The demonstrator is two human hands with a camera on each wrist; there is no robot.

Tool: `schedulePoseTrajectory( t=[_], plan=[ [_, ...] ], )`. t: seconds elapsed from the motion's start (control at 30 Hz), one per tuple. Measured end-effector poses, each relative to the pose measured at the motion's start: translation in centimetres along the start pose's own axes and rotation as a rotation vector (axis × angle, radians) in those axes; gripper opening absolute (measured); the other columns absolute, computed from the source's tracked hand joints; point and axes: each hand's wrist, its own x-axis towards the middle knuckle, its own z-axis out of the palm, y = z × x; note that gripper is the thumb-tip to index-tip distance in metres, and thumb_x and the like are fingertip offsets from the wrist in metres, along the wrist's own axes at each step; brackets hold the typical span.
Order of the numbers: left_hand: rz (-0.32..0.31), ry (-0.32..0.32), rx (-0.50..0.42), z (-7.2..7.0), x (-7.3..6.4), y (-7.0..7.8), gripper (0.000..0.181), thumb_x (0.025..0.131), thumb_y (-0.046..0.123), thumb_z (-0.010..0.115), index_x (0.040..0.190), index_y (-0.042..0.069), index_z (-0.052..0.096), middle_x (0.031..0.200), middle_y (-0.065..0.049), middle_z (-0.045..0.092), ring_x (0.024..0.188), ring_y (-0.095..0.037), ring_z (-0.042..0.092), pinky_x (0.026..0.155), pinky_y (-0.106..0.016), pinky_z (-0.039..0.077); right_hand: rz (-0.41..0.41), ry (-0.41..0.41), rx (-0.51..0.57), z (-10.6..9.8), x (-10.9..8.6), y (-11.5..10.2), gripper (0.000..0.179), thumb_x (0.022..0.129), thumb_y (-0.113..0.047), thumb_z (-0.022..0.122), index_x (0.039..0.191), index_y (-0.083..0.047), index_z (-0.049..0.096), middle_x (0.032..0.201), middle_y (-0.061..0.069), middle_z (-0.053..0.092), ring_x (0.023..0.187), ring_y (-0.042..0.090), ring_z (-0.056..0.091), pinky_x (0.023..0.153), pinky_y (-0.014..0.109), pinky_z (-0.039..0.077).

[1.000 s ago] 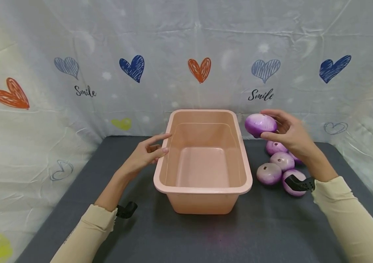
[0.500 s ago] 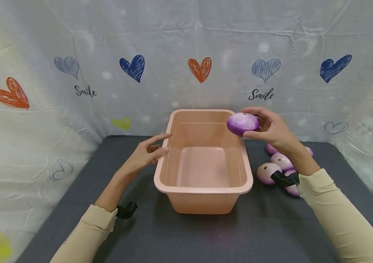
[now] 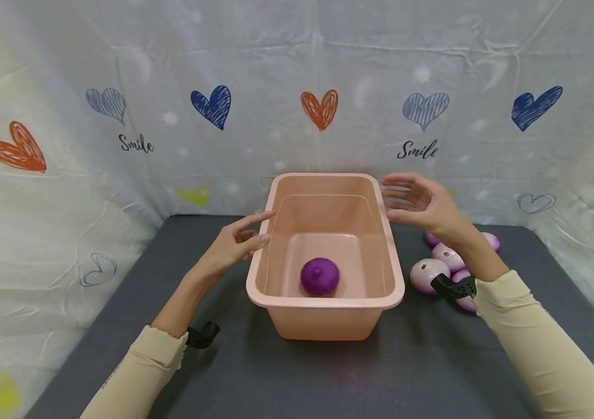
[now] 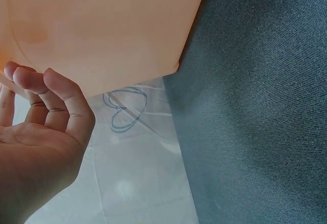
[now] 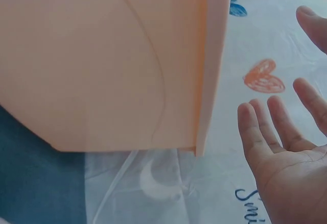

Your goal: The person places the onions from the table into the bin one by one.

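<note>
A peach plastic basin [image 3: 325, 319] stands mid-table, one purple onion [image 3: 320, 276] on its floor toward the near end. My left hand [image 3: 231, 244] holds its left rim, thumb and index finger over the edge. In the left wrist view the other fingers [image 4: 66, 94] curl beside the outer wall. My right hand [image 3: 423, 203] hovers just outside the far right rim, its fingers spread and holding nothing. The right wrist view shows the bare palm [image 5: 296, 178] facing up near the basin's rim [image 5: 212, 71].
Several more purple onions [image 3: 430, 275] lie in a cluster right of the basin, partly hidden behind my right forearm and its wrist strap [image 3: 454, 287]. The dark cloth-covered table [image 3: 297, 378] ends at a white curtain [image 3: 265, 52] with printed hearts.
My right hand carried an onion left to the basin's far right corner and let it go. That onion now lies inside the basin. The left hand has stayed at the rim.
</note>
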Motion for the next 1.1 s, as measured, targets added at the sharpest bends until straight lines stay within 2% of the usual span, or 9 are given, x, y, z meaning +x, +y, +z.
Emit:
schedulePoseTrajectory(
  t=[0.17,0.33,0.5,0.63,0.87,1.1],
  plan=[
    [0.003,0.005,0.015,0.1,0.0,0.0,0.053,0.101,0.026,0.067,0.152,0.026,0.052,0.103,-0.016,0.061,0.069,-0.031,0.046,0.068,-0.038,0.044,-0.001,0.013,0.010,-0.9,-0.9,0.1,0.056,0.089,0.011,0.072,0.142,-0.001,0.055,0.141,0.014,0.055,0.129,0.031,0.054,0.093,0.037,0.051],
    [-0.001,0.003,0.032,0.2,-0.1,0.0,0.053,0.101,0.025,0.067,0.152,0.025,0.051,0.106,-0.013,0.060,0.068,-0.023,0.047,0.070,-0.040,0.045,0.030,0.039,-0.051,-2.2,-2.4,0.3,0.054,0.092,0.008,0.070,0.143,-0.001,0.054,0.141,0.013,0.055,0.129,0.030,0.054,0.094,0.034,0.050],
    [0.000,0.006,0.041,0.2,0.0,0.0,0.054,0.101,0.027,0.067,0.152,0.026,0.051,0.087,-0.011,0.056,0.066,-0.023,0.045,0.068,-0.039,0.043,0.066,0.070,-0.085,-3.8,-4.1,0.5,0.052,0.094,0.008,0.068,0.143,-0.001,0.052,0.140,0.013,0.055,0.129,0.030,0.053,0.095,0.032,0.049],
    [0.007,0.005,0.044,0.1,0.0,0.0,0.054,0.101,0.027,0.067,0.153,0.026,0.051,0.075,-0.008,0.050,0.065,-0.029,0.043,0.066,-0.038,0.042,0.087,0.096,-0.098,-4.9,-5.4,0.5,0.052,0.095,0.008,0.067,0.144,0.002,0.050,0.140,0.013,0.055,0.127,0.024,0.055,0.095,0.030,0.049],
    [0.002,0.004,0.051,0.0,-0.1,0.0,0.053,0.103,0.027,0.065,0.153,0.027,0.050,0.085,-0.012,0.058,0.064,-0.028,0.041,0.065,-0.035,0.041,0.086,0.127,-0.103,-6.4,-7.3,0.6,0.051,0.095,0.009,0.065,0.144,0.002,0.050,0.138,0.011,0.055,0.124,0.021,0.057,0.095,0.027,0.048],
    [-0.003,0.001,0.058,0.1,0.0,0.1,0.054,0.103,0.027,0.065,0.154,0.025,0.049,0.080,-0.013,0.052,0.064,-0.028,0.041,0.064,-0.034,0.041,0.087,0.144,-0.114,-7.6,-9.2,0.9,0.050,0.096,0.012,0.062,0.144,0.002,0.051,0.138,0.009,0.056,0.124,0.021,0.056,0.095,0.025,0.047]
  ],
)
